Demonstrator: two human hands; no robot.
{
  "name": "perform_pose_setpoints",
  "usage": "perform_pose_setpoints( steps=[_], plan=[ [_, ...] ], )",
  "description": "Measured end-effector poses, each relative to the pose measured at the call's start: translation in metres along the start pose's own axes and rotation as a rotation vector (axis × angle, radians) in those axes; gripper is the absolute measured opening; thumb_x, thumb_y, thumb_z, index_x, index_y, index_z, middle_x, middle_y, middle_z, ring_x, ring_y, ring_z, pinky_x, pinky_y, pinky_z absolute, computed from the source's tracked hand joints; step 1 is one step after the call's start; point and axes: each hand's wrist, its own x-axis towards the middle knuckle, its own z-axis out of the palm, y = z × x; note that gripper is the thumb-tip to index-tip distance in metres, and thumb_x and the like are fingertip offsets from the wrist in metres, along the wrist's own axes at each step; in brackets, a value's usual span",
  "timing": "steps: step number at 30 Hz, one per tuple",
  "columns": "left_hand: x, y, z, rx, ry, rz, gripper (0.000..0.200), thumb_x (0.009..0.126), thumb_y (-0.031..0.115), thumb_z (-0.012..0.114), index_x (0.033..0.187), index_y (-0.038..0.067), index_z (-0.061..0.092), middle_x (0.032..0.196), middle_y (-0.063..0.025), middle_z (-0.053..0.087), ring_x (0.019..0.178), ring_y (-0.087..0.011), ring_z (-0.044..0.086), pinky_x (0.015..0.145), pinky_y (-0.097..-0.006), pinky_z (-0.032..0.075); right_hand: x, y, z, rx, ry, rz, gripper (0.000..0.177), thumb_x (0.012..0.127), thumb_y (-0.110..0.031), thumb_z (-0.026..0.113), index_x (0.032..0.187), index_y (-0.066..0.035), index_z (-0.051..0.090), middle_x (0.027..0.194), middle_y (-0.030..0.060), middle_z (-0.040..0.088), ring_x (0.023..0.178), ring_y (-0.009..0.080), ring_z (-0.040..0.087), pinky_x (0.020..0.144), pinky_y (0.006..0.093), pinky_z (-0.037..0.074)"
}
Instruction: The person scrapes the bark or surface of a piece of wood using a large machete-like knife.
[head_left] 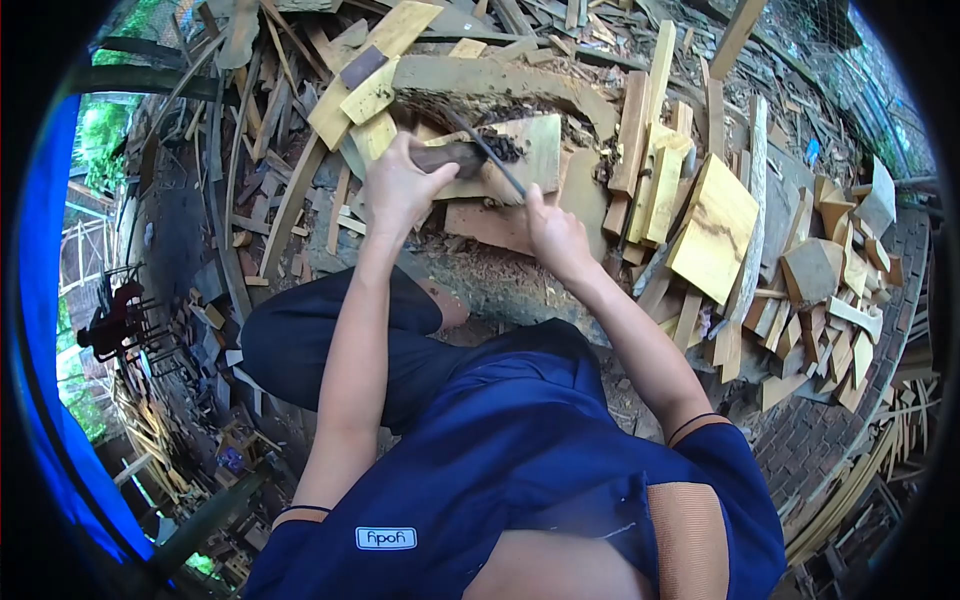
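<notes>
My left hand (398, 190) is closed around one end of a dark brown wooden block (440, 157), thumb on the near side. My right hand (558, 235) grips the near end of a long, thin dark tool (487, 148), which slants up and left across the far end of the block. Its handle is hidden in my fist. Dark shavings (508, 146) lie heaped on a pale board (543, 150) beside the block. A reddish-brown wood piece (488, 226) rests just below, on my side.
A curved timber slab (500, 75) arches behind the work spot. Yellow boards (715, 230) and stacked offcuts (810, 270) crowd the right side. Long strips (300, 215) lean at the left. My bent knee (320, 330) is close to the work spot.
</notes>
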Motion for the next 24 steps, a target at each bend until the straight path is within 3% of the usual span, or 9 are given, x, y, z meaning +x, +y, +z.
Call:
perform_pose_setpoints(
  steps=[2, 7, 8, 11, 15, 17, 22, 24],
  plan=[
    [0.003, -0.004, 0.004, 0.023, 0.040, 0.087, 0.050, 0.065, 0.039, 0.083, 0.095, 0.003, 0.066, 0.082, -0.0172, 0.071, 0.080, -0.0308, 0.071, 0.073, -0.0389, 0.055, 0.004, 0.011, 0.002, 0.038, 0.011, -0.039, 0.038, 0.098, -0.015, 0.039, 0.133, -0.002, 0.036, 0.079, 0.0232, 0.067, 0.067, 0.0457, 0.065, 0.059, 0.0554, 0.052],
    [0.006, -0.005, -0.001, -0.037, -0.059, 0.021, 0.050, 0.066, 0.034, 0.082, 0.099, 0.003, 0.062, 0.083, -0.0192, 0.070, 0.081, -0.0339, 0.070, 0.074, -0.0401, 0.055, 0.008, -0.008, -0.040, 0.156, -0.158, 0.050, 0.032, 0.097, -0.013, 0.041, 0.127, -0.002, 0.037, 0.081, 0.0256, 0.066, 0.069, 0.0473, 0.064, 0.063, 0.0563, 0.050],
    [0.004, -0.005, -0.003, -0.013, -0.044, 0.018, 0.050, 0.066, 0.035, 0.082, 0.099, 0.003, 0.062, 0.083, -0.0192, 0.070, 0.081, -0.0339, 0.070, 0.073, -0.0401, 0.055, 0.007, -0.013, -0.046, 0.219, 0.009, -0.026, 0.030, 0.097, -0.013, 0.042, 0.125, -0.003, 0.037, 0.074, 0.0252, 0.064, 0.067, 0.0483, 0.062, 0.060, 0.0577, 0.049],
    [0.006, -0.009, 0.004, -0.058, -0.019, 0.028, 0.051, 0.066, 0.036, 0.081, 0.100, 0.002, 0.064, 0.082, -0.0196, 0.070, 0.080, -0.0343, 0.070, 0.073, -0.0407, 0.055, 0.008, -0.037, -0.076, 0.205, 0.080, -0.005, 0.038, 0.096, -0.011, 0.042, 0.132, -0.004, 0.034, 0.070, 0.0232, 0.063, 0.063, 0.0491, 0.061, 0.057, 0.0581, 0.048],
    [0.005, -0.003, 0.000, -0.046, -0.006, -0.007, 0.049, 0.066, 0.037, 0.080, 0.096, 0.002, 0.063, 0.082, -0.0199, 0.070, 0.080, -0.0352, 0.070, 0.073, -0.0414, 0.055, 0.000, -0.012, -0.017, 0.182, 0.087, -0.018, 0.042, 0.095, -0.010, 0.041, 0.135, -0.002, 0.032, 0.072, 0.0227, 0.065, 0.064, 0.0482, 0.062, 0.058, 0.0578, 0.049],
    [0.008, 0.001, 0.005, 0.053, 0.027, 0.059, 0.048, 0.066, 0.037, 0.080, 0.094, 0.002, 0.063, 0.081, -0.0202, 0.070, 0.080, -0.0364, 0.070, 0.073, -0.0425, 0.055, -0.003, 0.003, 0.005, 0.133, 0.141, -0.074, 0.016, 0.097, -0.012, 0.042, 0.110, -0.003, 0.036, 0.068, 0.0242, 0.062, 0.060, 0.0478, 0.061, 0.055, 0.0563, 0.047],
    [0.012, 0.005, 0.000, 0.014, -0.028, 0.068, 0.046, 0.065, 0.036, 0.081, 0.091, 0.002, 0.061, 0.078, -0.0191, 0.069, 0.079, -0.0365, 0.069, 0.072, -0.0430, 0.055, 0.006, -0.018, -0.045, 0.143, 0.008, -0.014, 0.018, 0.098, -0.015, 0.044, 0.110, -0.003, 0.037, 0.066, 0.0234, 0.062, 0.060, 0.0487, 0.060, 0.055, 0.0569, 0.046],
    [0.011, 0.008, -0.001, 0.034, -0.054, 0.025, 0.047, 0.066, 0.036, 0.081, 0.093, 0.002, 0.062, 0.078, -0.0196, 0.069, 0.079, -0.0359, 0.069, 0.072, -0.0426, 0.055, 0.006, -0.038, -0.081, 0.237, 0.164, -0.062, 0.017, 0.099, -0.015, 0.044, 0.109, -0.003, 0.037, 0.063, 0.0233, 0.060, 0.059, 0.0471, 0.060, 0.053, 0.0560, 0.046]
  ],
)
